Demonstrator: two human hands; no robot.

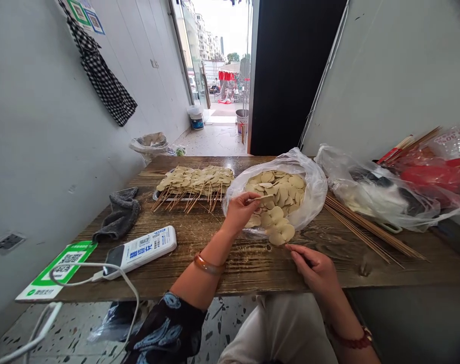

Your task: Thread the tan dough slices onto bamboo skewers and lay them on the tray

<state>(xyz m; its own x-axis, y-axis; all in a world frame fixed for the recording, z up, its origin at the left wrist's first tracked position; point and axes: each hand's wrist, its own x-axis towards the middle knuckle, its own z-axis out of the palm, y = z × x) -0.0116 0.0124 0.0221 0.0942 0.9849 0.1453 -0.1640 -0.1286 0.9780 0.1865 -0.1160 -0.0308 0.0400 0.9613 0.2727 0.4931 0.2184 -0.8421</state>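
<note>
Round beige slices (286,189) fill an open clear plastic bag (315,179) on the wooden table. Above the bag's near left side, my left hand (240,210) pinches one thin slice (265,198) between thumb and fingers. My right hand (313,265) is closed on the lower end of a skewer, close to the table's front edge. Several overlapping slices (278,227) are threaded on that skewer, which points away from me; they cover most of its stick. Left of the bag, a tray (156,194) bears a pile of filled skewers (199,179), their bare ends toward me.
Loose bamboo skewers (374,230) lie right of the bag, beside another plastic bag (385,194). To the left are a grey cloth (119,212), a white power bank (142,252) with a cable (133,283), and a green QR-code card (60,270). Beyond the table is an open doorway.
</note>
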